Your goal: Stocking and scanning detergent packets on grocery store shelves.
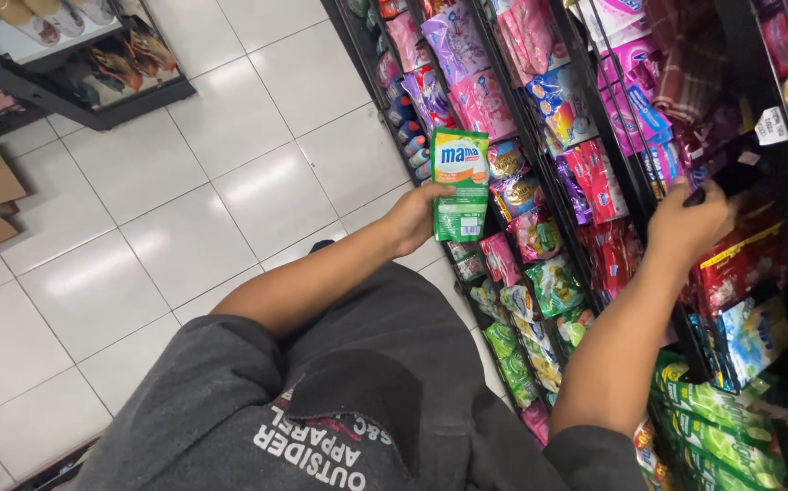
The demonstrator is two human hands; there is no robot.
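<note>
Green soft refill pouch point(460, 185) pinched at lower edge in my left hand point(412, 218), probably light and floppy; better grip at middle. Right hand point(685, 223) closed around dark object point(730, 177), touching shelf point(594, 145) of packets just beyond.

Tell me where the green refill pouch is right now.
In the head view the green refill pouch sits upper centre, held upright in the left hand, just in front of the shelf rack of pink and purple sachets.

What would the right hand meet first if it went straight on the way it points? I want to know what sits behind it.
Most likely the dark shelf rail its fingers already rest at, though depth is unclear.
</note>
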